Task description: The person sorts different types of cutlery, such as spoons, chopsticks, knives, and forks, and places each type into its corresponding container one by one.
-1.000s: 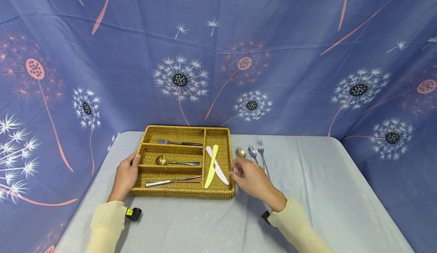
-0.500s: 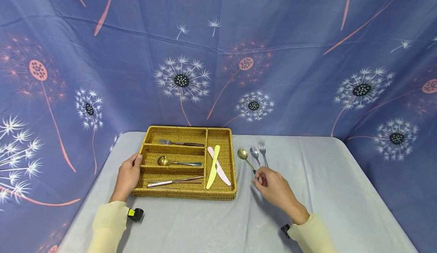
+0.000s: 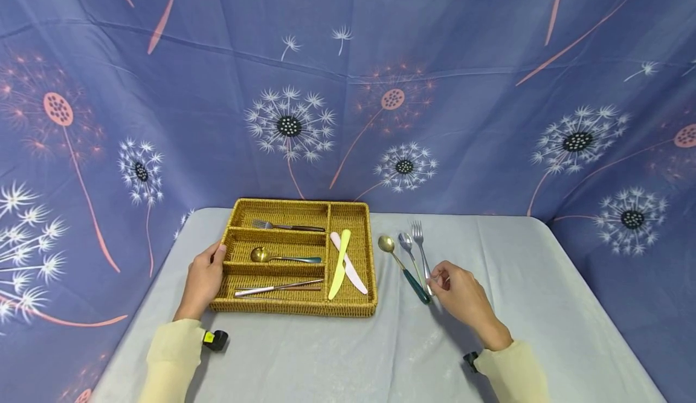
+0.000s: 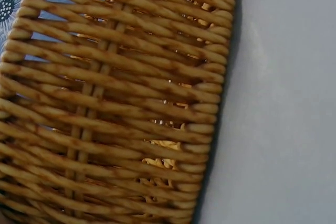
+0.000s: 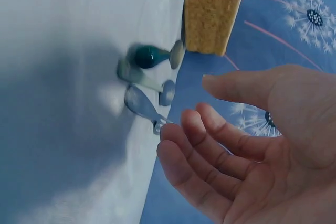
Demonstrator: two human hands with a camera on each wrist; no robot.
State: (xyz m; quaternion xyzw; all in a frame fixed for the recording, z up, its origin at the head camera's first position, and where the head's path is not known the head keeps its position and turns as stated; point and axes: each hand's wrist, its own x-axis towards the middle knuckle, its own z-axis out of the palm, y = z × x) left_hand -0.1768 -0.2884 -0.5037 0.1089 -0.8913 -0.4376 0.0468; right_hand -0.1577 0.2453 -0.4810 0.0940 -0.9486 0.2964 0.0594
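My left hand [image 3: 202,282] grips the left side of a woven cutlery tray [image 3: 293,307]; the tray's wall [image 4: 105,87] fills much of the left wrist view. My right hand [image 3: 462,294] hovers by the handle of a silver fork [image 3: 421,249]. In the right wrist view its thumb and loosely bent fingers stand apart, with nothing between them. Left of the fork lie a small spoon [image 3: 408,245] with a pale handle and a gold spoon [image 3: 399,259] with a green handle, all on the table right of the tray.
In the tray lie a dark-handled fork [image 3: 293,228], a green-handled gold spoon [image 3: 290,259], chopsticks [image 3: 277,288], and a yellow knife [image 3: 338,273] crossed over a pink knife [image 3: 354,277]. A pale cloth covers the table [image 3: 522,306]; a blue dandelion-print curtain [image 3: 467,119] hangs behind.
My right hand has moved from the tray's right edge rightward, past the loose spoons to the fork's handle, uncovering the gold spoon's green handle. My left hand has stayed on the tray.
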